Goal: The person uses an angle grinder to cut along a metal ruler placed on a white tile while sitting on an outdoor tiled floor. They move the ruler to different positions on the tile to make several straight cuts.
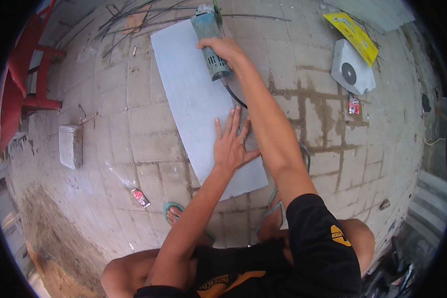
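Tile (193,94) lies flat on block paving | our left hand (232,144) presses it, fingers splayed | right hand (224,49) clenched around angle grinder (209,39) at far edge | we keep palm clear of disc.

Outdoor work yard or building site: rough paver floor (134,134), steel rods (134,15), loose brick (70,145), sand pile (59,248), stacked tiles (377,12).

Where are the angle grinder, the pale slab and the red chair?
angle grinder (209,42), head view, on its teal body.
pale slab (193,94), head view, on its bare middle.
red chair (20,74), head view, on its frame.
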A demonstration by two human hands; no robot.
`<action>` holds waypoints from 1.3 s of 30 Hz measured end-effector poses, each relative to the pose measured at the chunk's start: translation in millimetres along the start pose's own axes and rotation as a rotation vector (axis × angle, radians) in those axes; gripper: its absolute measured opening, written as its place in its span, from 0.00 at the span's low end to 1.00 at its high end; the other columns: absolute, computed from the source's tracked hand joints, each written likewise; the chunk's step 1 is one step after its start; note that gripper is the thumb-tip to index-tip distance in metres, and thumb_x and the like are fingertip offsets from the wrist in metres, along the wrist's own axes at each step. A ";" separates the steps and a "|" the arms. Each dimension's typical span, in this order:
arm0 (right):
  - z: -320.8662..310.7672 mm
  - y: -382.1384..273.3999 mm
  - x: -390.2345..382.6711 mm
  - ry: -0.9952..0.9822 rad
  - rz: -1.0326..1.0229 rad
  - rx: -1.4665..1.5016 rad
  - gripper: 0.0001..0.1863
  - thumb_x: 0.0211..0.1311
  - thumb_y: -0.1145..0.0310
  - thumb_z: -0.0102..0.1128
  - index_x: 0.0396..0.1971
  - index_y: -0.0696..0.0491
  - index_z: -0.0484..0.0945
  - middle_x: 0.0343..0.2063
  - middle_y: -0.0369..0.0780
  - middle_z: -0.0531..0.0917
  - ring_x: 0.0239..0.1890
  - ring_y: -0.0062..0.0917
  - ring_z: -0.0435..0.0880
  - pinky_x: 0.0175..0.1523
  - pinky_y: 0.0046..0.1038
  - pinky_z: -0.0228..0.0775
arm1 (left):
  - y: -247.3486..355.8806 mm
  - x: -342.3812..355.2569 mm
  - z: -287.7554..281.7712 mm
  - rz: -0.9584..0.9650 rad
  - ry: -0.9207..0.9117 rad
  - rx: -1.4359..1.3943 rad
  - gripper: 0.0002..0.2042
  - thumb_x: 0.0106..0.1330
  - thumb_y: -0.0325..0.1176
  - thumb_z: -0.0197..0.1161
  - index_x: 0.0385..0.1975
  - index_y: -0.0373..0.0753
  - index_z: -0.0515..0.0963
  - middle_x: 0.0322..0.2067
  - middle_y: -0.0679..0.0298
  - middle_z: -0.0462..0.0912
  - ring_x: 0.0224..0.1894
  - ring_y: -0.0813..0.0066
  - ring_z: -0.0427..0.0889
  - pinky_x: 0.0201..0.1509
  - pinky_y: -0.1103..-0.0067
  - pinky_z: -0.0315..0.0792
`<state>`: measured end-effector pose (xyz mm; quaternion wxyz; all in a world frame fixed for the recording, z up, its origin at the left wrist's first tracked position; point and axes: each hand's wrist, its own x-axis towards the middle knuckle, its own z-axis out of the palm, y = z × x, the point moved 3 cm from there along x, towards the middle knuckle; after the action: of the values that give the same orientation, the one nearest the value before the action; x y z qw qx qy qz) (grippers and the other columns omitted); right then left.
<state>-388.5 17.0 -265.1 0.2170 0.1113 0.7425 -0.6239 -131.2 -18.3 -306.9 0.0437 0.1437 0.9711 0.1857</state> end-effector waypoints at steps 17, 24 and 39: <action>1.8 -5.5 10.8 -0.043 0.003 0.033 0.27 0.42 0.54 0.75 0.34 0.62 0.83 0.31 0.44 0.84 0.29 0.30 0.83 0.32 0.33 0.73 | -0.6 0.1 1.5 0.024 0.037 -0.018 0.54 0.49 0.68 0.69 0.76 0.46 0.59 0.79 0.49 0.48 0.80 0.52 0.51 0.78 0.48 0.47; -0.7 0.6 -6.0 -0.032 0.007 0.019 0.28 0.41 0.54 0.75 0.35 0.64 0.83 0.32 0.44 0.84 0.29 0.30 0.83 0.32 0.33 0.73 | 0.4 0.2 1.7 0.023 0.026 -0.012 0.53 0.49 0.67 0.69 0.74 0.43 0.62 0.78 0.49 0.49 0.80 0.53 0.49 0.79 0.49 0.47; -2.7 9.8 -40.2 -0.010 0.041 0.025 0.28 0.37 0.56 0.75 0.31 0.66 0.84 0.29 0.46 0.85 0.29 0.32 0.83 0.33 0.34 0.73 | -1.2 1.0 3.8 0.021 -0.012 0.029 0.53 0.50 0.70 0.67 0.74 0.43 0.62 0.78 0.48 0.47 0.81 0.55 0.45 0.80 0.51 0.43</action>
<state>-349.3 25.8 -254.8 0.2321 0.1259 0.7310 -0.6292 -132.0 -17.7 -311.0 0.0455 0.1558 0.9718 0.1710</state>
